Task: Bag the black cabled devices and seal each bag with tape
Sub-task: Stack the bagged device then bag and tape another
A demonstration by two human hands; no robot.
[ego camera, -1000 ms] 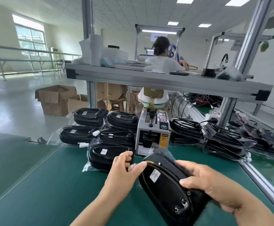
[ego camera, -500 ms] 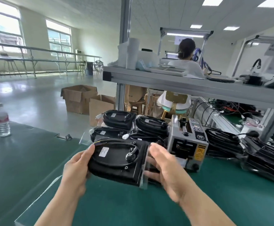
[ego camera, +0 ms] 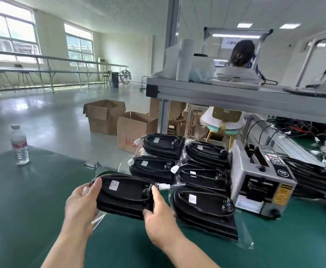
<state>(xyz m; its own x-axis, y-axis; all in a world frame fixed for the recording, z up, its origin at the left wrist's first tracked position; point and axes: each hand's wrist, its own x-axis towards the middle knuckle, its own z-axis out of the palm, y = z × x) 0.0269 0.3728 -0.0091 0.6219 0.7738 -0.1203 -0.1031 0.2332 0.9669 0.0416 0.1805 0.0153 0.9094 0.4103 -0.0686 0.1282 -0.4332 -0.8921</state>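
The person holds a black cabled device (ego camera: 125, 196) in both hands, just above the green mat (ego camera: 42, 219) of the workbench, near its front edge. The device is a flat oval with a black cable coiled round its upper face and a small white label (ego camera: 114, 185) on top. It lies roughly level, with its long side running left to right.

The left hand (ego camera: 80, 202) grips the left end, thumb laid over the top edge and fingers beneath. The right hand (ego camera: 158, 219) grips the right end, thumb pressed up along the edge and the other fingers curled under. Crinkled clear bag (ego camera: 98, 221) plastic shows below the left hand. A white connector (ego camera: 164, 186) sticks out just past the right thumb.

Just beyond and to the right of the held device, five bagged devices (ego camera: 204, 209) lie packed side by side in two rows, the nearest one almost touching the right hand. A grey tape dispenser (ego camera: 262, 182) stands to their right, with more black units (ego camera: 309, 178) heaped behind it.

A water bottle (ego camera: 19, 146) stands upright at the far left of the bench. Open cardboard boxes (ego camera: 105, 116) sit on the floor beyond. A metal shelf (ego camera: 235, 95) spans the bench overhead, and a seated person (ego camera: 241, 55) faces away behind it.
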